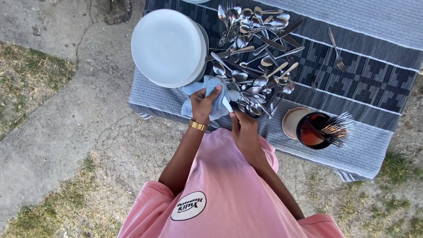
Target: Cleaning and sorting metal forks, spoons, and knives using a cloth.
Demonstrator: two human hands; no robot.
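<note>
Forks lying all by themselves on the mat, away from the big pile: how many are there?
2. One fork lies far out on the mat, near its right side. A darker one lies between it and the cutlery pile. More forks may hide within the pile.

One head-worn camera looks steeply down the person's own front. The pink shirt point(229, 198) fills the lower middle, close up; the cloth-covered surface point(379, 57) spans the upper right, farther off, and concrete ground point(57, 128) lies at the left.

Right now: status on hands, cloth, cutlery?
Left hand grips blue cloth. Right hand holds a utensil in the cloth. Cutlery pile directly ahead, plates left.
</note>
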